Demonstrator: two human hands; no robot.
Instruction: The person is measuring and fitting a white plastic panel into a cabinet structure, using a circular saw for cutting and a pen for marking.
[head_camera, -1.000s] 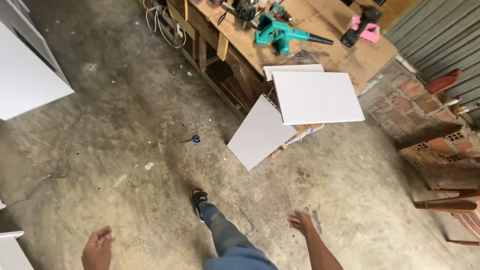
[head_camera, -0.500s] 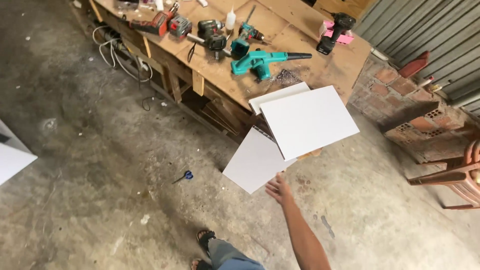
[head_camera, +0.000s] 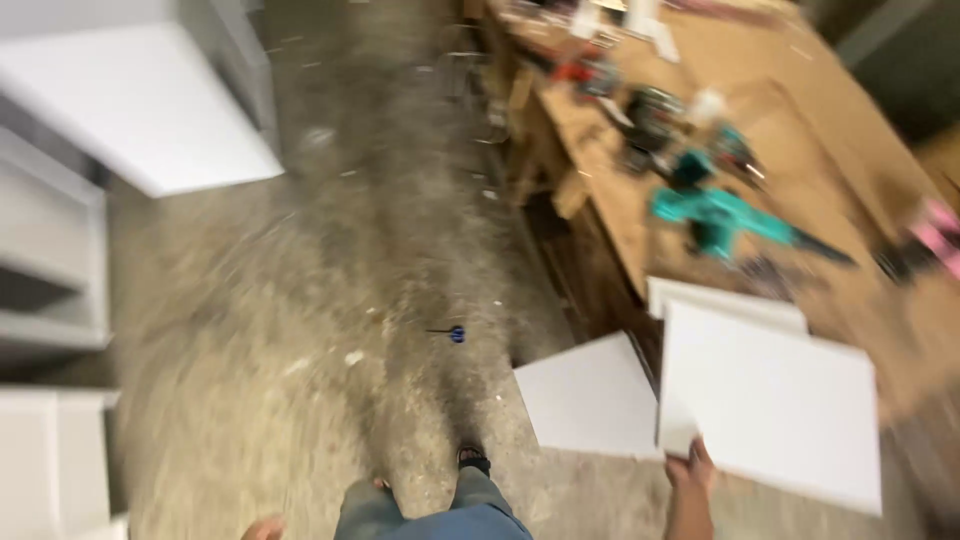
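Motion blur smears everything. The right hand (head_camera: 692, 468) grips the near corner of a flat white square panel (head_camera: 770, 405) overhanging the cluttered wooden counter (head_camera: 800, 150). The left hand (head_camera: 262, 527) is cut off below, its grip unreadable, over the rough concrete floor (head_camera: 300, 330).

worktop (head_camera: 790, 110) at right, power tool (head_camera: 720, 215) on it | top panel (head_camera: 775, 400) on worktop's near end, over a second panel (head_camera: 725, 298) | leaning panel (head_camera: 590, 395) on floor (head_camera: 330, 300), left of them | screwdriver (head_camera: 450, 332) on floor, left of leaning panel | cabinet (head_camera: 60, 250) far left
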